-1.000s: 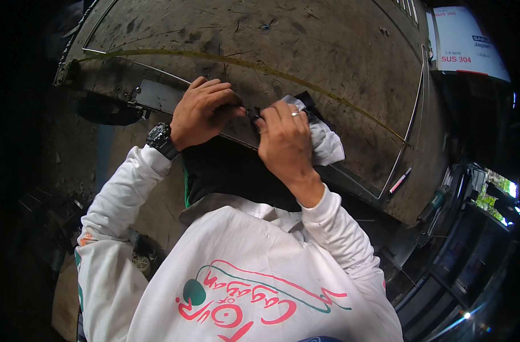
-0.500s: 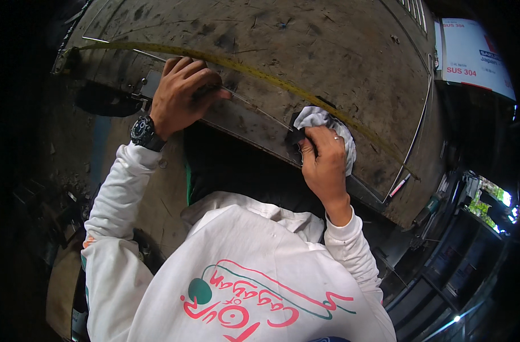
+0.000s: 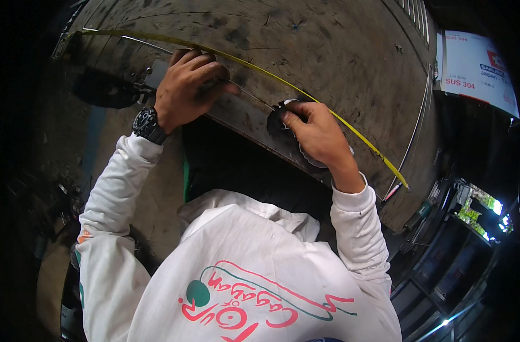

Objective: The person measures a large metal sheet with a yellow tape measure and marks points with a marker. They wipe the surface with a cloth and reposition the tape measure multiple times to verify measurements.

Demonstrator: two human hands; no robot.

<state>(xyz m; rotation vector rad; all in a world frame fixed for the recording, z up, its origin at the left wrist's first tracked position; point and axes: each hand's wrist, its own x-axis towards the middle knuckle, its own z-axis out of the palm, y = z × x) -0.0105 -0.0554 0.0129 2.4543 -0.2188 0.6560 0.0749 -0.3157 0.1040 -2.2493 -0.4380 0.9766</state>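
My left hand (image 3: 194, 85), with a black watch on its wrist, curls over a thin metal rod (image 3: 254, 97) near the table's front edge. Its thumb points right along the rod. Farther right, my right hand (image 3: 320, 131) pinches a white rag (image 3: 280, 128) with dark stains around the same rod. Most of the rag is tucked under my palm and fingers. A yellow tape measure (image 3: 294, 86) lies stretched across the table just beyond both hands. Its blade curves from the far left to the right corner.
The worn brown table (image 3: 328, 45) fills the upper middle. A bent length of rod (image 3: 421, 119) runs along its right side, with a red-and-white marker (image 3: 392, 191) by the corner. A white printed sheet (image 3: 476, 71) stands at upper right. Dark metal clutter sits left of the table.
My right hand and the rag have slid left along the rod, closer to my left hand. The left hand keeps its curled grip. The tape's blade looks brighter.
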